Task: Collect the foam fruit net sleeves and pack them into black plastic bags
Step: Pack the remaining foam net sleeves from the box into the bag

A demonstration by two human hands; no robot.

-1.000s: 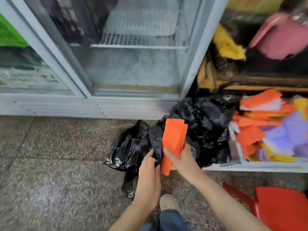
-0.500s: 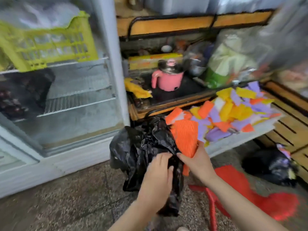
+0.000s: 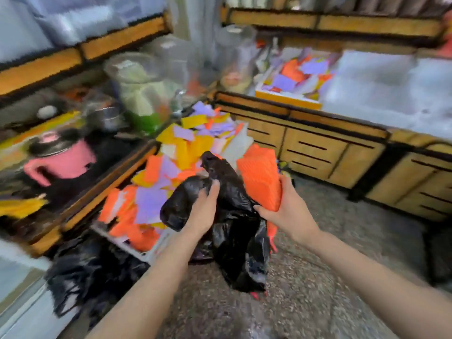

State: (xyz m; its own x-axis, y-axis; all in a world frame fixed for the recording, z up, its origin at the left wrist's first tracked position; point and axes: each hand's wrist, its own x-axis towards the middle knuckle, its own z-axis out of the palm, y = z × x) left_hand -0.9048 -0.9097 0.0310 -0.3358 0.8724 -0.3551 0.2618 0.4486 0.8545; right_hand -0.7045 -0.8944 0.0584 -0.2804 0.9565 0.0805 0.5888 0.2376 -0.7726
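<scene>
Right hand (image 3: 289,212) clamped round the lower end of a stack of orange foam net sleeves (image 3: 260,173). The stack stands upright, just right of the bag and not yet inside it. Left hand (image 3: 204,212) grips a bunched fold of the black plastic bag (image 3: 234,223), fingers curled into the plastic. The bag hangs crumpled between the forearms, off the floor (image 3: 318,277). I cannot tell where its mouth is.

Step in hand, as I read it: getting the stack inside.
- Left hand finds the rim and pulls it wide first.
- Stack goes in gripped end first, squeezed tight. Springy foam likely splays if the grip slackens.

Behind the bag, a white tray (image 3: 149,255) is heaped with loose orange, purple and yellow sleeves (image 3: 156,192). More black bags (image 3: 93,272) lie on the floor at left.
</scene>
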